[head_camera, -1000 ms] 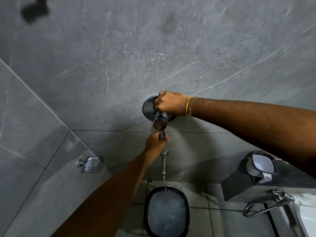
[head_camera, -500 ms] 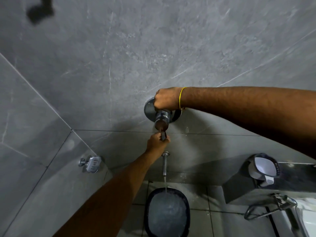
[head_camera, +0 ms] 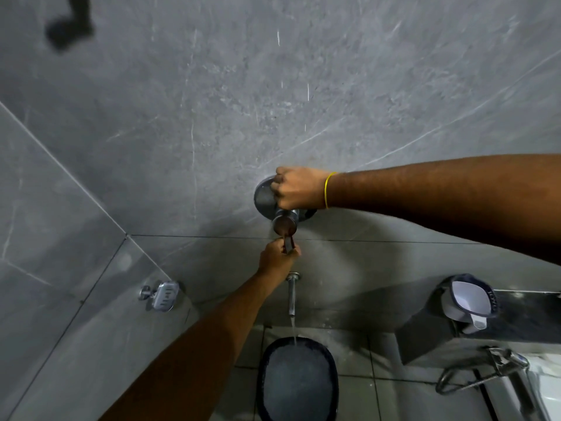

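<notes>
The shower valve (head_camera: 283,221) you are working on sits on a round chrome plate (head_camera: 263,197) fixed to the grey stone-look wall (head_camera: 212,117), just above a horizontal tile joint. Its thin lever (head_camera: 288,244) hangs straight down from the round knob.

Directly below the valve a chrome spout (head_camera: 292,294) sticks out of the wall and a thin stream of water (head_camera: 294,331) falls from it into a dark bucket (head_camera: 299,379) standing on the tiled floor (head_camera: 358,396). The bucket is nearly full. To the left, on the side wall, a metal soap dish (head_camera: 164,295) is mounted near the corner. To the right, a dark ledge (head_camera: 531,311) carries a white-lined mug (head_camera: 469,300), and below it a chrome hand sprayer (head_camera: 498,364) hangs in its holder.

Your right hand (head_camera: 296,188) comes in from the right with the forearm level, a yellow band (head_camera: 326,189) on the wrist; its fingers are curled over the top of the plate and valve body, gripping it. Your left hand (head_camera: 277,258) reaches up from below, arm stretched out, with its fingers and thumb pinched together on the lever's lower end.
</notes>
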A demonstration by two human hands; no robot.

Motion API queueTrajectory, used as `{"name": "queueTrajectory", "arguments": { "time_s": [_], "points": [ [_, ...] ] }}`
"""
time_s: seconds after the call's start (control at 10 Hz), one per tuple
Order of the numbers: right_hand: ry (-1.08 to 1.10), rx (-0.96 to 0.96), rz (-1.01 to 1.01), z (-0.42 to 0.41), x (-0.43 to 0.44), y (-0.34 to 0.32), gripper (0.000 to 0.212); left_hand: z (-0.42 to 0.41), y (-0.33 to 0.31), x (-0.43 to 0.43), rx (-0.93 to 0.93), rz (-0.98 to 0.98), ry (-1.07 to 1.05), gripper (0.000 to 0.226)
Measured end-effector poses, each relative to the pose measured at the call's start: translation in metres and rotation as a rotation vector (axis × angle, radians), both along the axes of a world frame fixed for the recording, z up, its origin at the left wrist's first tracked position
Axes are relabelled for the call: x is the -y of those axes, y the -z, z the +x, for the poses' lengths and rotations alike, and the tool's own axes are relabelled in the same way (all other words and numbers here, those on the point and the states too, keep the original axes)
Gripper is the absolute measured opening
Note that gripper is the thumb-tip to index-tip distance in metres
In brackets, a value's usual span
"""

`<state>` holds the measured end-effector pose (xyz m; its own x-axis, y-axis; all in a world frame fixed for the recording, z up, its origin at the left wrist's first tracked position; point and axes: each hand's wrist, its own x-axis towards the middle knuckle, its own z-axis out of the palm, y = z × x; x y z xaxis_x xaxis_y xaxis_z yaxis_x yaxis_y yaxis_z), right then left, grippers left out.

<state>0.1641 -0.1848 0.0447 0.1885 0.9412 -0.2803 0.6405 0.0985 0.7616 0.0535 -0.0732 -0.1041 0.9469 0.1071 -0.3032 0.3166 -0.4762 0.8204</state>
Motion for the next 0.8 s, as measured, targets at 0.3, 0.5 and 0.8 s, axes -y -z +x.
{"name": "queueTrajectory", "arguments": {
  "time_s": [0.3,0.5,0.8],
  "points": [
    [0.057,0.027,0.119,0.003,0.010,0.011,0.017,-0.011,0.011,-0.019,-0.016,0.239,0.192,0.032],
    [0.419,-0.088,0.639,-0.019,0.021,0.061,0.023,-0.044,0.025,-0.081,-0.107,0.577,0.262,0.056],
    [0.901,-0.498,1.169,-0.082,0.046,-0.011,0.037,-0.041,-0.157,-0.164,0.636,0.923,-0.007,0.051]
  ]
}}
